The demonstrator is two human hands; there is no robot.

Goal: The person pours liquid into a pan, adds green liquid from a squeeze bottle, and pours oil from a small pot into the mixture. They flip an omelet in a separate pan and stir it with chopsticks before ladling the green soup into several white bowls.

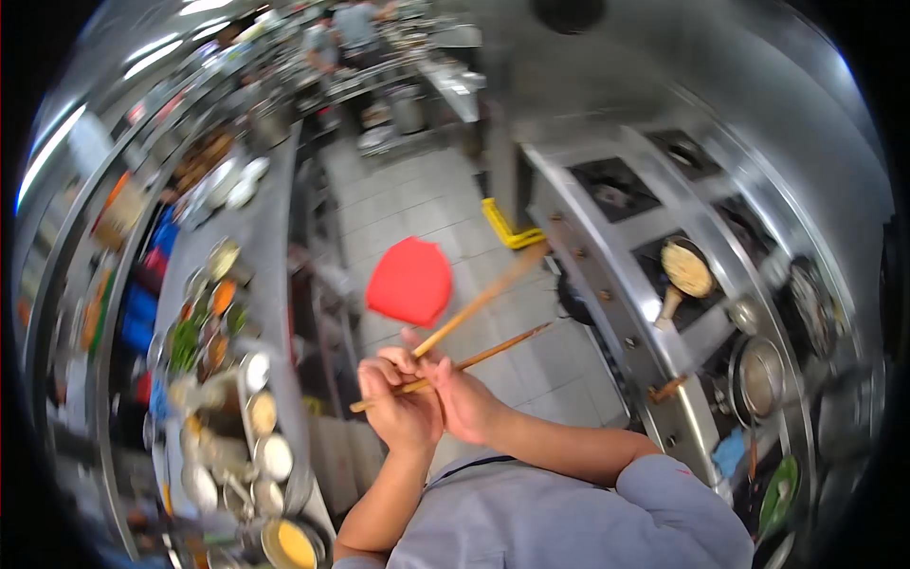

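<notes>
My left hand (403,406) and my right hand (464,400) meet in front of my chest, fingers curled around two long wooden sticks. The upper wooden stick (479,305) slants up to the right, with a blurred, broader far end. Below it, the other wooden stick (502,350) passes through both hands; its far tip is dark and its near end pokes out on the left. Just beyond my fingers shows a flat red piece (410,282) with an uneven outline, over the floor in this view; what it is I cannot tell.
On the right runs a steel stove (592,247) with a pan of pale yellow food (686,269) and a round metal sieve (760,376). The left counter (261,218) carries several ingredient containers, greens (185,343) among them. A yellow floor bracket (510,228) lies ahead. People (355,27) stand far back.
</notes>
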